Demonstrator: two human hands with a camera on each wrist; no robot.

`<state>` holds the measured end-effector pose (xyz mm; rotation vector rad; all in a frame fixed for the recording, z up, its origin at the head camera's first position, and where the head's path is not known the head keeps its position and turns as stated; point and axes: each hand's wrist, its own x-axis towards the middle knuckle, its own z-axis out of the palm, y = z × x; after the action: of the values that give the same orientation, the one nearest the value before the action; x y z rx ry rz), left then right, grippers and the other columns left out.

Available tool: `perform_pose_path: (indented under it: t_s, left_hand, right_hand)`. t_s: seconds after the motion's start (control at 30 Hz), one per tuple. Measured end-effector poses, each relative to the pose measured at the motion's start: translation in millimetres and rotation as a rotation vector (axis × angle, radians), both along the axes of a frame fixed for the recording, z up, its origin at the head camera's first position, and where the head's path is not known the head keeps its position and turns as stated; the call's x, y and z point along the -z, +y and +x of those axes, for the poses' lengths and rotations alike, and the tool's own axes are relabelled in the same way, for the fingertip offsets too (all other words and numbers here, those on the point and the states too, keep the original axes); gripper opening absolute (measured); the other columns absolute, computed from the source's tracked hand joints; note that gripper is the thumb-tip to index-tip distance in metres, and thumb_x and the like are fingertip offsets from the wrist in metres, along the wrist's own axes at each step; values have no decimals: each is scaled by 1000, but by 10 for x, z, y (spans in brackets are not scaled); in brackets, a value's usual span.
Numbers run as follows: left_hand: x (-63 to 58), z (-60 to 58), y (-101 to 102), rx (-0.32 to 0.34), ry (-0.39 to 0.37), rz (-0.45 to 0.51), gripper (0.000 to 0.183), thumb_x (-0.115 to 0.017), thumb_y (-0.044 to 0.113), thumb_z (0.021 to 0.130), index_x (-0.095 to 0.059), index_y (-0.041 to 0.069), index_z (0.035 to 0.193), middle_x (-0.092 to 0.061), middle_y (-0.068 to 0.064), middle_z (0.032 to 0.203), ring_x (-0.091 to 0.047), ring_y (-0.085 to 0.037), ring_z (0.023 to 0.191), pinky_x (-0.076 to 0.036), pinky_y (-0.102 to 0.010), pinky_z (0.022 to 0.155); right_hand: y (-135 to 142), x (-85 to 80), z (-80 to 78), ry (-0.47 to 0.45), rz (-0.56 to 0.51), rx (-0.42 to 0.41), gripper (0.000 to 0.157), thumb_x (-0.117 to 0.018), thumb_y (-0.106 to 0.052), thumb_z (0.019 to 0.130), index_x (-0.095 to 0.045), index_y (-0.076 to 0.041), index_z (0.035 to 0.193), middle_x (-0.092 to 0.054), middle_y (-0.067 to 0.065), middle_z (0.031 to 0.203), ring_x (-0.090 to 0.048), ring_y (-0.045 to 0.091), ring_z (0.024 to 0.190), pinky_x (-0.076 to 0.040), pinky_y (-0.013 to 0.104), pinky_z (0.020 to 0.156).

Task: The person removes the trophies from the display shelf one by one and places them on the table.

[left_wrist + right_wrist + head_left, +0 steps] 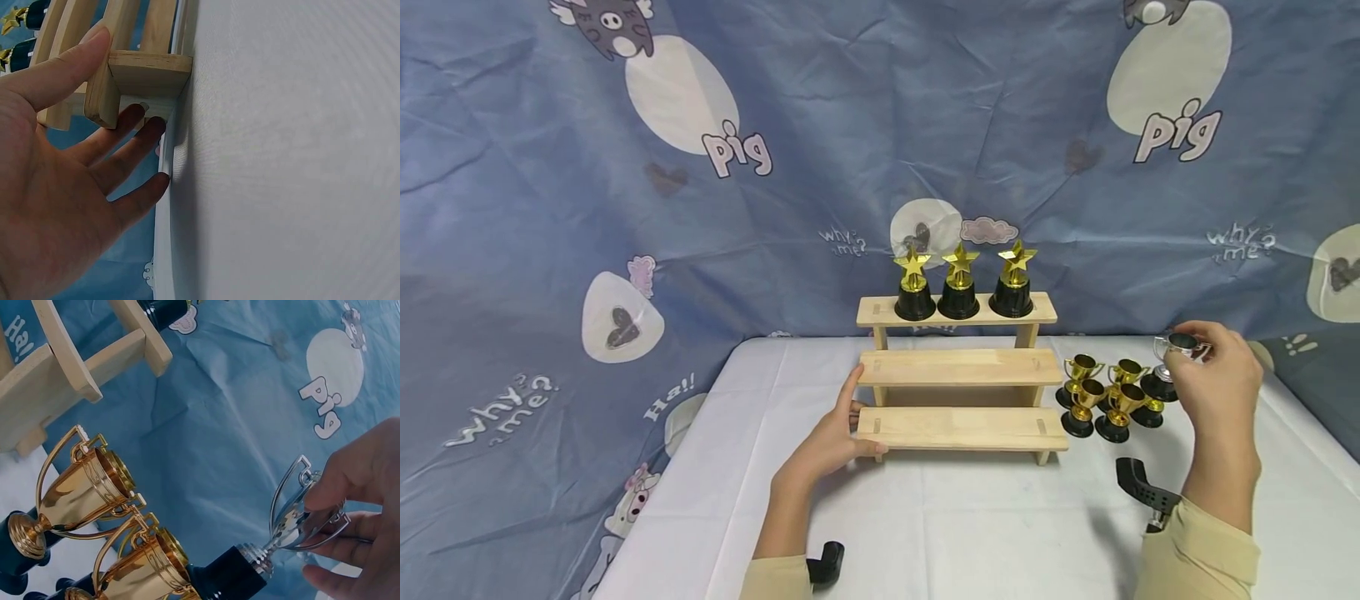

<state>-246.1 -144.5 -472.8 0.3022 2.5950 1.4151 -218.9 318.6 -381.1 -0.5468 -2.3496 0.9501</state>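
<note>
My right hand [1221, 379] pinches a small silver trophy cup [290, 528] by its bowl and handles. Its black base [231, 575] leans beside several gold trophy cups [1126, 400], grouped right of a three-tier wooden display stand [955, 367]. Whether that base touches the table I cannot tell. My left hand [827, 437] is at the stand's left end, its fingers spread and loosely extended. In the left wrist view, the thumb [94, 47] rests against a board while the other fingers reach past the board end. Three gold star trophies [958, 283] with black bases stand on the top tier.
A white cloth [970, 517] covers the table. Behind it hangs a blue curtain [820, 133] with pig prints, close to the stand's back. Black wrist mounts [1142, 487] stick out near both sleeves.
</note>
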Motion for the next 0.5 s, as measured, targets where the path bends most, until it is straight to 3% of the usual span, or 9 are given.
perform_pose_path:
  t_s: [0.13, 0.27, 0.37, 0.5]
  left_hand:
    - [-1, 5, -6, -5, -4, 7, 127, -90, 22, 69, 0, 61, 150, -56, -11, 131, -56, -34, 125, -46, -55, 100]
    - [-2, 2, -6, -1, -5, 12, 127, -90, 21, 69, 0, 61, 150, -56, -11, 131, -56, -34, 125, -46, -55, 100]
    - [-1, -4, -6, 2, -1, 11, 127, -90, 22, 70, 0, 61, 150, -56, -12, 132, -56, -35, 125, -46, -55, 99]
    - [1, -7, -10, 4, 5, 1, 127, -90, 24, 70, 2, 62, 149, -54, -13, 135, -55, -36, 126, -46, -56, 98]
  right_hand:
    - [10, -10, 14, -1, -8, -1, 48, -51, -6, 82, -62, -5, 128, -54, 20, 128, -42, 32, 103, -29, 40, 81]
    - [40, -17, 29, 43, -8, 20, 47, -52, -5, 81, -63, -3, 126, -56, 21, 123, -43, 33, 102, -30, 45, 90]
    - [64, -22, 42, 50, -21, 32, 47, -51, -6, 82, -62, -2, 127, -56, 23, 125, -44, 39, 113, -28, 50, 102]
    - [88, -28, 63, 12, -40, 35, 48, -51, -9, 84, -60, -3, 131, -54, 26, 132, -42, 44, 127, -28, 54, 104]
